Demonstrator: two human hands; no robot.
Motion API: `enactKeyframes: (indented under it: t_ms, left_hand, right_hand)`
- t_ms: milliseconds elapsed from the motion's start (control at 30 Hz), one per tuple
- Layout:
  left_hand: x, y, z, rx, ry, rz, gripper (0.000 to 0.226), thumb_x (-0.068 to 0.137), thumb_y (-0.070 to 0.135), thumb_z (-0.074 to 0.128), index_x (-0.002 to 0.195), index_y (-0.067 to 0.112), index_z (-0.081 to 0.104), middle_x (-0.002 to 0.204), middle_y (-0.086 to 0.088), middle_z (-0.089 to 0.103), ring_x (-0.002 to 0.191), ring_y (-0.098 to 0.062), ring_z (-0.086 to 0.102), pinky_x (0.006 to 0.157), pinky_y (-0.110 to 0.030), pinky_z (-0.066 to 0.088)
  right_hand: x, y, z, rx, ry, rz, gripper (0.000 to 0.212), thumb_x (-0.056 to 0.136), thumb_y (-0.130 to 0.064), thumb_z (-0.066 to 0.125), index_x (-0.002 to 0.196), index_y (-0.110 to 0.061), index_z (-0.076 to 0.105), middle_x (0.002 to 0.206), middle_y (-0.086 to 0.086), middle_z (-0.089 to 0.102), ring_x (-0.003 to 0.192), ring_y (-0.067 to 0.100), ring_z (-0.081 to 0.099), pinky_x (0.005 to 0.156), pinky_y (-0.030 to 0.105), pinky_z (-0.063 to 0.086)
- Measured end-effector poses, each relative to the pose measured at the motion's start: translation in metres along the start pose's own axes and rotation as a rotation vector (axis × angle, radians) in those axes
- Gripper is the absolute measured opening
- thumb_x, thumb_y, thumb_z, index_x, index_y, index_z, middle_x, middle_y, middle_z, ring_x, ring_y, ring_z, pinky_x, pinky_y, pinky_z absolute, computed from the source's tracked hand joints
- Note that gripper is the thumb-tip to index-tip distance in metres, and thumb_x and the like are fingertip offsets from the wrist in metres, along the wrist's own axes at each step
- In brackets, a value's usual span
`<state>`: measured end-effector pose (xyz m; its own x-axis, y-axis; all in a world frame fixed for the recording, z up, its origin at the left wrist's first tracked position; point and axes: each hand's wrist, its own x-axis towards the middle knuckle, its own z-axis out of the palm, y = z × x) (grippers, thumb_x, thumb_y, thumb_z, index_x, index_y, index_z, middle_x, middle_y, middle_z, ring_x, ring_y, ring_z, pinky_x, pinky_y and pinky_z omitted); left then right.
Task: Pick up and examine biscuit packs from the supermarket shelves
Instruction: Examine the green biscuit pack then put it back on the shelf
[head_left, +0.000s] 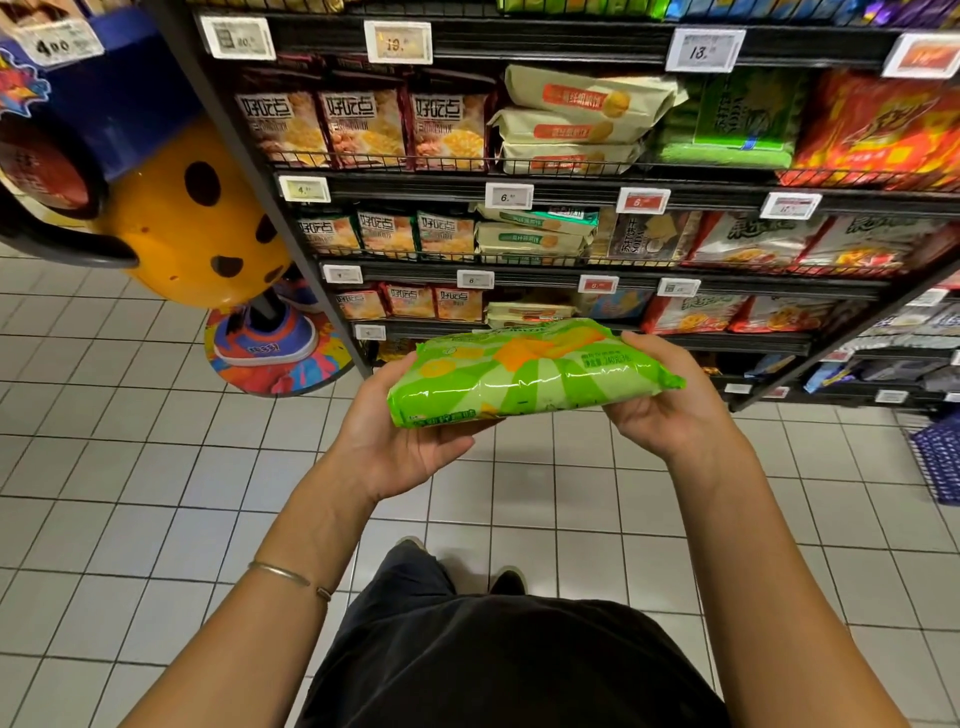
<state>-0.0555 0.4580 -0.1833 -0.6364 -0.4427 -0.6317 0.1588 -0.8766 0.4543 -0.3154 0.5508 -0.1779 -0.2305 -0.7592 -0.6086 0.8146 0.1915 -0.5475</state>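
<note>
Supermarket shelves (415, 186) behind, green biscuit pack (524, 376) between both hands (400, 441) (670, 410)

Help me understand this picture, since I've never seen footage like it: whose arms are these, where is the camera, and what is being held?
There is no machine here, only a person. The one picture comes from a wide-angle camera worn on the head, looking forward and down, so the arms reach in from the bottom and lines bend near the edges. The left hand supports one end of a green biscuit pack from below, and the right hand grips the other end, thumb on top. The pack is held flat in the air above the tiled floor. Ahead are black supermarket shelves stocked with more packs and price tags. At the left stands an orange spotted figure.
</note>
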Motion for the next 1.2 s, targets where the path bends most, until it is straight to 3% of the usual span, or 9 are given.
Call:
enactKeyframes:
  t_ms: [67, 167, 367, 567, 667, 733, 833, 1033, 1200]
  left_hand:
    - [0.001, -0.002, -0.002, 0.041, 0.06, 0.007, 0.044, 0.089, 0.054, 0.059, 0.102, 0.019, 0.084, 0.101, -0.011, 0.079, 0.084, -0.033, 0.078, 0.051, -0.036, 0.063]
    - [0.003, -0.003, -0.005, 0.106, 0.144, 0.04, 0.041, 0.099, 0.057, 0.053, 0.106, 0.026, 0.081, 0.103, -0.004, 0.08, 0.077, -0.025, 0.078, 0.056, -0.033, 0.06]
    - [0.006, -0.005, -0.01, 0.141, 0.111, 0.117, 0.051, 0.104, 0.059, 0.045, 0.137, 0.028, 0.066, 0.133, -0.007, 0.072, 0.118, -0.029, 0.071, 0.094, -0.047, 0.058]
    - [0.001, -0.007, -0.014, 0.111, 0.063, 0.253, 0.05, 0.1, 0.053, 0.047, 0.135, 0.023, 0.066, 0.134, -0.01, 0.071, 0.12, -0.029, 0.07, 0.083, -0.044, 0.064]
    - [-0.002, -0.006, -0.017, 0.168, 0.035, 0.323, 0.054, 0.098, 0.047, 0.052, 0.143, 0.019, 0.06, 0.138, -0.011, 0.068, 0.126, -0.031, 0.067, 0.091, -0.046, 0.062]
    - [-0.003, -0.005, -0.019, 0.218, 0.036, 0.371, 0.049, 0.1, 0.041, 0.054, 0.142, 0.017, 0.06, 0.139, -0.012, 0.068, 0.127, -0.03, 0.066, 0.095, -0.046, 0.06]
    - [-0.005, -0.007, -0.021, 0.322, 0.026, 0.411, 0.04, 0.101, 0.034, 0.055, 0.137, 0.021, 0.065, 0.138, -0.01, 0.069, 0.127, -0.031, 0.066, 0.101, -0.051, 0.056]
    - [-0.013, -0.002, -0.024, 0.251, -0.075, 0.474, 0.04, 0.099, 0.021, 0.05, 0.136, 0.022, 0.066, 0.143, -0.01, 0.065, 0.133, -0.029, 0.061, 0.109, -0.052, 0.049]
    - [-0.02, 0.001, -0.023, 0.385, -0.11, 0.57, 0.034, 0.099, 0.022, 0.057, 0.126, 0.033, 0.073, 0.136, -0.006, 0.069, 0.127, -0.025, 0.065, 0.1, -0.04, 0.057]
  right_hand:
    - [0.001, 0.001, -0.001, -0.036, -0.012, -0.019, 0.023, 0.1, -0.021, 0.055, 0.101, -0.009, 0.075, 0.086, 0.007, 0.078, 0.07, 0.021, 0.075, 0.06, 0.028, 0.062]
    - [-0.001, 0.003, -0.002, -0.066, -0.089, -0.054, 0.028, 0.09, -0.024, 0.059, 0.087, -0.012, 0.084, 0.093, 0.009, 0.08, 0.083, 0.026, 0.078, 0.069, 0.039, 0.065]
    - [-0.005, 0.003, -0.006, -0.116, -0.175, -0.128, 0.038, 0.089, -0.031, 0.059, 0.114, -0.011, 0.079, 0.116, 0.016, 0.076, 0.105, 0.032, 0.075, 0.08, 0.044, 0.063]
    - [-0.003, 0.008, -0.009, -0.241, -0.228, -0.219, 0.026, 0.1, -0.024, 0.052, 0.116, -0.011, 0.07, 0.112, 0.012, 0.072, 0.102, 0.026, 0.07, 0.093, 0.044, 0.055]
    - [0.002, 0.011, -0.007, -0.253, -0.165, -0.231, 0.046, 0.1, -0.026, 0.054, 0.136, 0.004, 0.054, 0.125, 0.022, 0.066, 0.117, 0.036, 0.065, 0.105, 0.053, 0.049]
    - [0.004, 0.015, -0.005, -0.269, -0.173, -0.238, 0.054, 0.098, -0.024, 0.057, 0.142, 0.007, 0.049, 0.131, 0.025, 0.066, 0.123, 0.038, 0.064, 0.102, 0.051, 0.054]
    - [0.005, 0.021, -0.004, -0.348, -0.17, -0.295, 0.048, 0.087, -0.015, 0.068, 0.131, -0.002, 0.056, 0.12, 0.015, 0.075, 0.114, 0.031, 0.071, 0.088, 0.041, 0.06]
    - [0.004, 0.027, -0.003, -0.412, -0.245, -0.366, 0.056, 0.078, -0.001, 0.076, 0.131, -0.007, 0.061, 0.126, 0.019, 0.072, 0.119, 0.037, 0.068, 0.088, 0.038, 0.061]
    - [0.001, 0.032, 0.003, -0.389, -0.263, -0.385, 0.05, 0.076, 0.004, 0.072, 0.123, -0.011, 0.063, 0.114, 0.013, 0.077, 0.109, 0.03, 0.073, 0.083, 0.036, 0.061]
